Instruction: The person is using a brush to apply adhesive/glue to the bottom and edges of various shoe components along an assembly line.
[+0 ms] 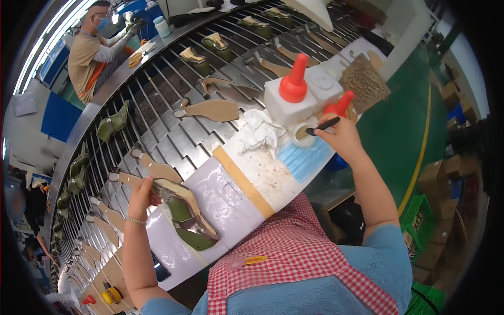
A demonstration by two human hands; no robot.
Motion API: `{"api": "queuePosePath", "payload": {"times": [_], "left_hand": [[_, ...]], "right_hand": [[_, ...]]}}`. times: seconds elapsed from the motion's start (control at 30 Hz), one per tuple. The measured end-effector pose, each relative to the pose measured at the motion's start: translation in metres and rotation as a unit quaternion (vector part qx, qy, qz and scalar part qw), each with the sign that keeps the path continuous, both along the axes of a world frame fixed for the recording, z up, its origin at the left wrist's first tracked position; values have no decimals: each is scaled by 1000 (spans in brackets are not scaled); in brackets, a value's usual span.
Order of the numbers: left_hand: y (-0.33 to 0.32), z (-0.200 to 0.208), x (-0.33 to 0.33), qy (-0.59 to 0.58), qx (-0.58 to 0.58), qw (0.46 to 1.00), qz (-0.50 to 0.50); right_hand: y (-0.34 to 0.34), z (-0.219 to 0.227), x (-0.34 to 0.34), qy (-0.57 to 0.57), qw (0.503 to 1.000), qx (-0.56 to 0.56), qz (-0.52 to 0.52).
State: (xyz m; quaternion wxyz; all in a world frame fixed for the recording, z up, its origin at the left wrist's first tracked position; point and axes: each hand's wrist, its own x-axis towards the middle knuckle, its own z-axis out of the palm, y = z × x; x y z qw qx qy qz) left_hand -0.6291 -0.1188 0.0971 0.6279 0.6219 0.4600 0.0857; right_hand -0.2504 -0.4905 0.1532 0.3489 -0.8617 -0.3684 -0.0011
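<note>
My left hand (140,199) is closed on the edge of a high-heeled shoe upper on a green last (182,211), which rests on the plastic-covered board in front of me. The upper looks metallic and patterned. With my right hand (342,137) I pinch a black-handled brush (326,125), its tip at the mouth of a small open white jar (300,135). Next to the jar stands a white square bottle with a red cone cap (295,79). Another red cone cap (341,104) shows behind my right hand.
A crumpled white cloth (261,131) and a blue sheet (303,157) lie near the jar. Past the board runs a slatted metal conveyor (197,144) carrying tan insoles (212,110) and green shoe lasts (112,123). A masked co-worker (86,58) sits across it. Boxes and green crates stand right.
</note>
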Motion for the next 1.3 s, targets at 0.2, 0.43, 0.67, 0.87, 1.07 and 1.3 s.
{"api": "queuePosePath", "payload": {"times": [0.2,0.43,0.67,0.87,1.07,1.3], "left_hand": [[-89,-21,-8,25,-26,988,-151],[-97,-22,-7,-81,-99,987,-95],[-126,-6,39,-296,60,949,89],[-168,-56,42,-251,205,935,146],[-171,-33,24,-280,277,918,-58],[-226,4,43,-233,218,948,-13]], "right_hand": [[2,-28,4,7,999,-50,14],[4,-19,-7,39,998,-47,0],[-6,-31,6,145,989,3,10],[-23,-51,4,571,754,315,-80],[-27,-92,13,673,620,363,-178],[-32,-53,-19,670,588,450,-60]]}}
